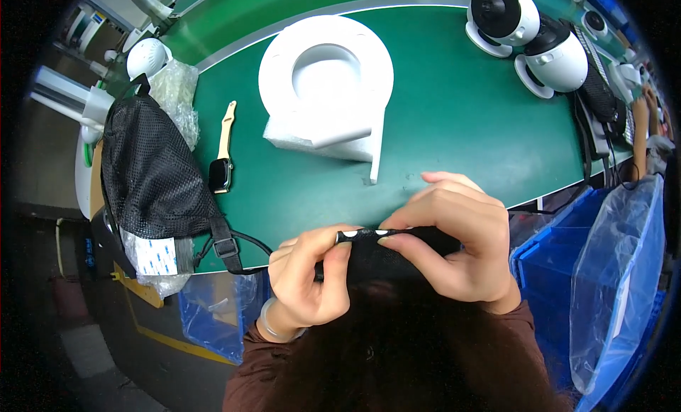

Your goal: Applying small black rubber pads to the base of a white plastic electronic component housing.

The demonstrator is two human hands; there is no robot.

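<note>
- Pinching the black fabric (365, 236) between thumb and fingers, the left hand (308, 277) grasps one end of its narrow edge, on the person's side of the white ring-topped fixture (328, 122).
- The right hand (457, 238) pinches the same edge just beside it; the paired grips probably keep it straight, with two white spots (381, 232) in view.
- The fabric's edge spans the gap between the two sets of fingertips; the rest drops below them, away from the fixture, where dark hair (404, 355) hides its extent.
- A pale foam block (284, 136) sits beneath the fixture, seemingly propping it.
- Left of the fixture lies a watch (220, 174) with a cream band, touched by neither hand, perhaps put there out of their way.
- Farther left of the fixture slumps a black mesh bag (152, 167), against clear wrap (174, 92).
- Well right of the fixture, round white-and-black devices (557, 66) stand on bases, likely grouped to spare working room.
</note>
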